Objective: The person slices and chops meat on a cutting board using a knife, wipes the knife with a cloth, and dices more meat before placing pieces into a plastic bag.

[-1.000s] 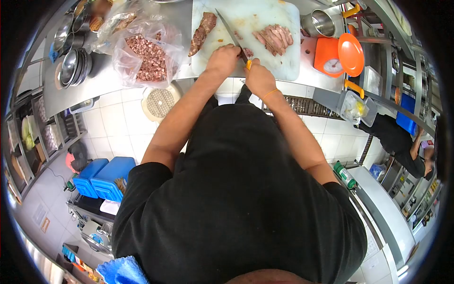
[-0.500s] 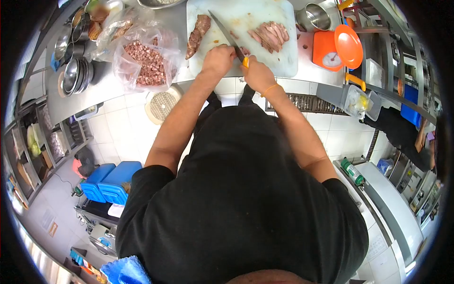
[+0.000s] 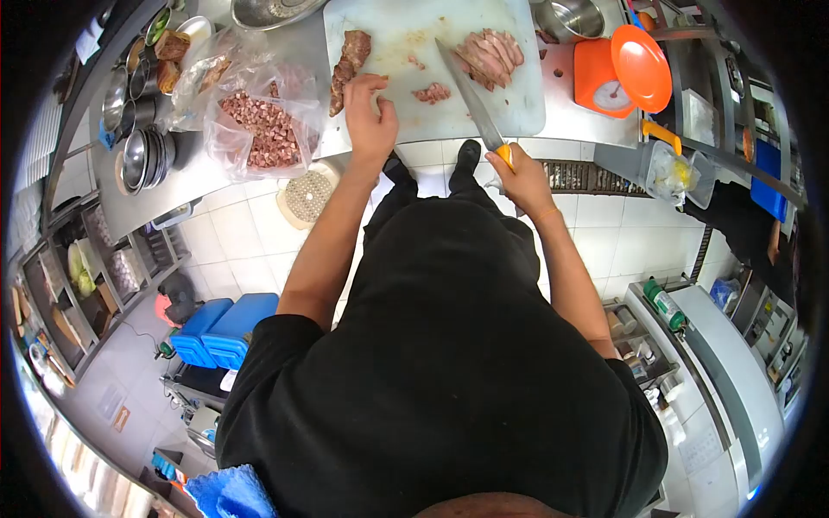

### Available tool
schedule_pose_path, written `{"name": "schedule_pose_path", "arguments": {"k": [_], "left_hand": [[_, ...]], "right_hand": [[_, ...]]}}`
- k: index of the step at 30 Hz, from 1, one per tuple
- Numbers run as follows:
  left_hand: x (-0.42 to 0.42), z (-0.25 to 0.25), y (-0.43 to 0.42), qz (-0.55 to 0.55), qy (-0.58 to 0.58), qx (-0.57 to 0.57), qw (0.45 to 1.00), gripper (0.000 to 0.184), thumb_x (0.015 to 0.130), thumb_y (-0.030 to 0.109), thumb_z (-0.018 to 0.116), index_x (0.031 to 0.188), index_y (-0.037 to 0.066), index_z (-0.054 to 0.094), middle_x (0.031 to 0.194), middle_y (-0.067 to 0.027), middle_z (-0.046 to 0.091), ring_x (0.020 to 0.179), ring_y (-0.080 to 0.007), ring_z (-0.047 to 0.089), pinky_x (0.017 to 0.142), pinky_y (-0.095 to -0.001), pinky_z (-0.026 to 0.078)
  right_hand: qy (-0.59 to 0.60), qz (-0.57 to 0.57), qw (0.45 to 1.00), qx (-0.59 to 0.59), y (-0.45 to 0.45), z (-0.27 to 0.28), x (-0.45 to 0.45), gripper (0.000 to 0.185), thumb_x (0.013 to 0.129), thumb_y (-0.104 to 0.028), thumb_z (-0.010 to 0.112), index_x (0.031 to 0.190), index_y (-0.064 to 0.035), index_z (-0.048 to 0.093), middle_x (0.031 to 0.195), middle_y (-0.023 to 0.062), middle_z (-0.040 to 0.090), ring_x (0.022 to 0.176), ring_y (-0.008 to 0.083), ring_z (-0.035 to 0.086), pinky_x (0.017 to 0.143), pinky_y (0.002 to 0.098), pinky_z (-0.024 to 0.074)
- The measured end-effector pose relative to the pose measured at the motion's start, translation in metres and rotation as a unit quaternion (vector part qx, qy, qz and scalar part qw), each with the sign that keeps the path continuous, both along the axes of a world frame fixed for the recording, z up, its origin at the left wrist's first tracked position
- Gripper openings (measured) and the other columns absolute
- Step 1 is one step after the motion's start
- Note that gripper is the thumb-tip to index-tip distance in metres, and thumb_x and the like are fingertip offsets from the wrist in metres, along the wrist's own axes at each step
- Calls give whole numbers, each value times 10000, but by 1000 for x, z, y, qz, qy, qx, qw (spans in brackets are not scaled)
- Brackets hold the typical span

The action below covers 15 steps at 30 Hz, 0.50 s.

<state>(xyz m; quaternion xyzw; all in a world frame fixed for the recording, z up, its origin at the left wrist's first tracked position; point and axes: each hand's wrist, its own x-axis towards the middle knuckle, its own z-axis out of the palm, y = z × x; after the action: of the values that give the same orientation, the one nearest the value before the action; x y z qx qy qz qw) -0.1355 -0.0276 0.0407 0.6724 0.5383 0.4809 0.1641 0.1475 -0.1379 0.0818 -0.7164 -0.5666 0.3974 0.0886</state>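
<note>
My right hand grips the yellow handle of a long knife, whose blade points up across the front right of the white cutting board. My left hand is open, fingers apart, beside the lower end of a cooked piece of meat at the board's left; whether it touches the meat I cannot tell. Between the hands lies a small pile of diced meat. Fanned meat slices lie behind the blade on the right.
Left of the board stands a clear plastic bag of diced meat, near stacked metal bowls. To the right are a metal pot and an orange scale. A person in black is at the far right.
My left hand has moved left from the diced meat toward the uncut piece and opened. My right hand has drawn the knife right and toward me, uncovering the small pile.
</note>
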Motion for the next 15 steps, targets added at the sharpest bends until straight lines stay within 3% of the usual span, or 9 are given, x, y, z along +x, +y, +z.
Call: {"name": "schedule_pose_path", "arguments": {"k": [7,8,11,12,15], "left_hand": [[7,-1,6,-21,-24,-20,999,388,852,-74,599,1234,-3,596,1350,-233,547,1272,-372,551,1073,-467,490],[12,2,5,-23,0,-17,1000,378,873,-36,629,1247,0,597,1360,-233,548,1285,-383,541,1088,-479,475],[34,14,3,-32,55,-14,998,394,923,99,709,1292,16,598,1392,-229,551,1322,-410,518,1123,-518,431],[39,13,1,-36,64,-19,997,420,934,159,729,1310,27,597,1404,-225,551,1334,-415,512,1127,-531,417],[40,5,1,-46,84,-32,995,493,959,258,742,1366,30,582,1468,-237,528,1397,-442,472,1161,-557,376]], "right_hand": [[74,-8,997,-22,22,10,-17,560,1030,-549,631,1066,9,612,896,316,716,904,546,677,780,587,524],[74,10,997,29,27,3,-19,541,1028,-533,651,1030,6,603,821,281,705,758,480,710,699,536,543],[167,-26,985,-27,51,26,-30,529,1022,-515,677,1001,8,595,737,227,674,582,363,693,604,463,541],[204,-46,977,-35,56,30,-33,524,1019,-502,693,978,10,590,690,190,643,491,274,647,546,410,525],[180,-42,982,-39,62,28,-33,513,1020,-505,687,989,0,600,693,182,651,505,297,656,561,423,530]]}}
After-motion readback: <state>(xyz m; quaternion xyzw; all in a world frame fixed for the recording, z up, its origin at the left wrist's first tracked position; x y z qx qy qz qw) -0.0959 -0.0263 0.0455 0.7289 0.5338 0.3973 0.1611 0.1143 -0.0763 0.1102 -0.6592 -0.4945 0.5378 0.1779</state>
